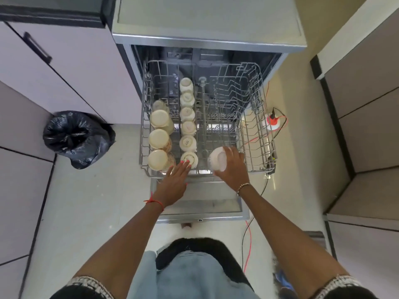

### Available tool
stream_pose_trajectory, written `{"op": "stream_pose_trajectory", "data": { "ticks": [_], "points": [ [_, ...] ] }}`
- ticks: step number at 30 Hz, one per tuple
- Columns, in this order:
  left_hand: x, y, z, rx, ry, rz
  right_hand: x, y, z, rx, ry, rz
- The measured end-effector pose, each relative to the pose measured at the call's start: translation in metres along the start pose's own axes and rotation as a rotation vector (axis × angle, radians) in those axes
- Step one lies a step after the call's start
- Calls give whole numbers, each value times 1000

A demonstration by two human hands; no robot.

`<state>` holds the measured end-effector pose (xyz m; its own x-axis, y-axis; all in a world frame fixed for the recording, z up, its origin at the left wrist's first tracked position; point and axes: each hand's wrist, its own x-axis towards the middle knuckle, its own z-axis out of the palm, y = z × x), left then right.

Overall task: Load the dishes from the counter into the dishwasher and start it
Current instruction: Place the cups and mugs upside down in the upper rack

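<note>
Wire rack holds upturned cups; right grip clasps a bowl (left grip flat, touching one)

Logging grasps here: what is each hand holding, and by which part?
Right hand grips a white cup around its side. Left hand holds nothing; straight fingertips touch the nearest racked cup.
</note>
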<state>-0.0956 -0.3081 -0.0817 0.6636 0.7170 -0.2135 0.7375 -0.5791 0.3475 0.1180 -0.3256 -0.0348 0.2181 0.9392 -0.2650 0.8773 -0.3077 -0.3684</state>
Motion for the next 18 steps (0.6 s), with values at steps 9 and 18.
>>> {"op": "stream_pose_trajectory", "data": {
  "ticks": [9,18],
  "points": [
    [25,-22,38,131,-76,43,70,19,33,-228,-189,-86],
    [24,-20,55,16,-33,3,105,31,66,-455,-393,-211]
  ]
}}
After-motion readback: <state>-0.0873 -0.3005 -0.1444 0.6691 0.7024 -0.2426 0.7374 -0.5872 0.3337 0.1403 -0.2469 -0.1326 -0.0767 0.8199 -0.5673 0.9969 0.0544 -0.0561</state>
